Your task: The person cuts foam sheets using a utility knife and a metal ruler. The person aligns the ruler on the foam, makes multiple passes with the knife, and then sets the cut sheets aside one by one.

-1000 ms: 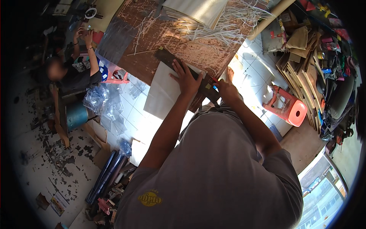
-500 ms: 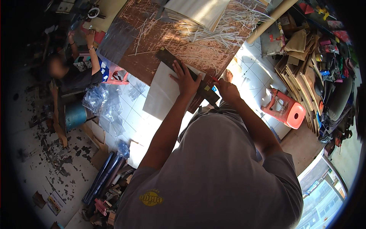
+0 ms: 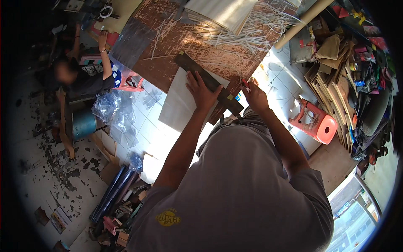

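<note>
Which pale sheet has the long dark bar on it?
The sheet under the left hand, poking past the edge of the table. The bar lies on it; the other sheets are stacked farther away.

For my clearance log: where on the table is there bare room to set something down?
Mostly bare: the brown table between the grey sheet and dark bar, crossed by a thin strip. Crowded: the far side, under stacked sheets and white strips.
</note>
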The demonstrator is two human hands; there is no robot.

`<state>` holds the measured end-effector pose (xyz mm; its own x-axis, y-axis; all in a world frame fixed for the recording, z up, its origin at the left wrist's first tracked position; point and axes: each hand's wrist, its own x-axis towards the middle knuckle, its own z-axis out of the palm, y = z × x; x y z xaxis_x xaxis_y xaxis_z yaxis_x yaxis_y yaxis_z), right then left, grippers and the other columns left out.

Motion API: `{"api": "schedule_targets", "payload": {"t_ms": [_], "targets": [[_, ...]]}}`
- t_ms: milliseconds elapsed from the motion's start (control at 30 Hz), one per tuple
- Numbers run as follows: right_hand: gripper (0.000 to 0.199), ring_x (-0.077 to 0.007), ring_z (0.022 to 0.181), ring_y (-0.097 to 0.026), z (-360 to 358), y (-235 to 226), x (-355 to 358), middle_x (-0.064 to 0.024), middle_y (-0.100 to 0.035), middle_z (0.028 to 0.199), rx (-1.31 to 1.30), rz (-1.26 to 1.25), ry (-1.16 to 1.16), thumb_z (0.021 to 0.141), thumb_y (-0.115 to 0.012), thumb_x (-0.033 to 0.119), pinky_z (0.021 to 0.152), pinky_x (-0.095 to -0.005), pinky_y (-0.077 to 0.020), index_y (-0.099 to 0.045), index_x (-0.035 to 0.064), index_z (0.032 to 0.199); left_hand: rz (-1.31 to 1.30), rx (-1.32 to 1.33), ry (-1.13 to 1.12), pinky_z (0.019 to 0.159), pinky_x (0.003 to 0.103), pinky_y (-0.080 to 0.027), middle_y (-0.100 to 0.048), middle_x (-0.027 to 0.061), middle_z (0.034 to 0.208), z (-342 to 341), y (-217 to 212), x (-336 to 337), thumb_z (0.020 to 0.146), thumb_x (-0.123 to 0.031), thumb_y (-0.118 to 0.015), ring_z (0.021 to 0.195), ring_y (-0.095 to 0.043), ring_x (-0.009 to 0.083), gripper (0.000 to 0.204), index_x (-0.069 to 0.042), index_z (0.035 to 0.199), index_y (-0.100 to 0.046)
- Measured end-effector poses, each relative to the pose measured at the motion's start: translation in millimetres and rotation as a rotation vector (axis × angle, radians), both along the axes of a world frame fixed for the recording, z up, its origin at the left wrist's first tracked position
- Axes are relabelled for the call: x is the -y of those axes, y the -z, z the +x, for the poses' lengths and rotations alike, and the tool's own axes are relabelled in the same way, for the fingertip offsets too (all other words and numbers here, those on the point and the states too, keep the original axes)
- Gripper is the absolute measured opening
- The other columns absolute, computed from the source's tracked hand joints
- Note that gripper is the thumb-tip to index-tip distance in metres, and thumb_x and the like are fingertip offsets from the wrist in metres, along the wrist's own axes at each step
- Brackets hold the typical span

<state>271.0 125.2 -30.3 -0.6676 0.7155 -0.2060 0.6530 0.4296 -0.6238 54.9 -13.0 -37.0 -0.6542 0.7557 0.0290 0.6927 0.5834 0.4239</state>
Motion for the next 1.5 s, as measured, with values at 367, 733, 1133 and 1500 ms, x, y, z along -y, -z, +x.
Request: {"api": "schedule_targets", "payload": {"t_ms": [367,733,1133,1500], "targets": [[0.057,-0.0403,0.095,-0.071,-27.4,-26.2,34.3,-0.0188,-0.065,0.111,-0.131,0.035,-0.161,0.088,-0.082,0.041,0.075,-0.0477,-0.059,-0.057,0.0033,0.123,0.041,0.014,-0.15,0.122,0.073,-0.011,-0.01,0.032,0.168,-20.1,-0.2,-7.9,0.08,-0.068,-0.08,0.158,-0.008,0.0482,0.125,0.002,0.164,-0.018],[0.064,-0.0411,0.104,-0.066,-13.0,-21.3,2.4,-0.0183,-0.054,0.122,-0.134,0.069,-0.112,0.076,-0.085,0.023,0.085,-0.0514,-0.0579,-0.051,0.0043,0.127,-0.15,0.129,-0.53,0.108,0.055,-0.043,-0.073,0.0219,0.113,-90.9,-10.9,133.6,0.081,-0.074,-0.075,0.113,-0.069,0.037,0.091,-0.001,0.132,-0.06],[0.039,-0.0379,0.092,-0.065,-57.5,-56.8,-34.2,-0.0179,-0.065,0.104,-0.384,-0.09,-0.072,0.092,-0.08,0.024,0.082,-0.0456,-0.0528,-0.062,0.0012,0.118,-0.035,0.12,-0.386,0.069,0.042,-0.058,-0.075,0.0128,0.08,-106.0,-96.6,172.5,0.076,-0.059,-0.088,0.073,-0.075,0.0313,0.058,-0.006,0.088,-0.069],[0.024,-0.0121,0.082,-0.071,-104.6,-133.6,-20.7,-0.0072,-0.076,0.096,-0.464,-0.648,-0.036,0.094,-0.079,0.011,0.074,-0.0287,-0.0555,-0.056,0.0075,0.099,0.105,0.197,-0.291,0.059,0.034,-0.052,-0.068,0.0084,0.065,-80.6,-134.4,145.7,0.069,-0.045,-0.097,0.057,-0.064,0.0188,0.051,-0.005,0.083,-0.068]]}}
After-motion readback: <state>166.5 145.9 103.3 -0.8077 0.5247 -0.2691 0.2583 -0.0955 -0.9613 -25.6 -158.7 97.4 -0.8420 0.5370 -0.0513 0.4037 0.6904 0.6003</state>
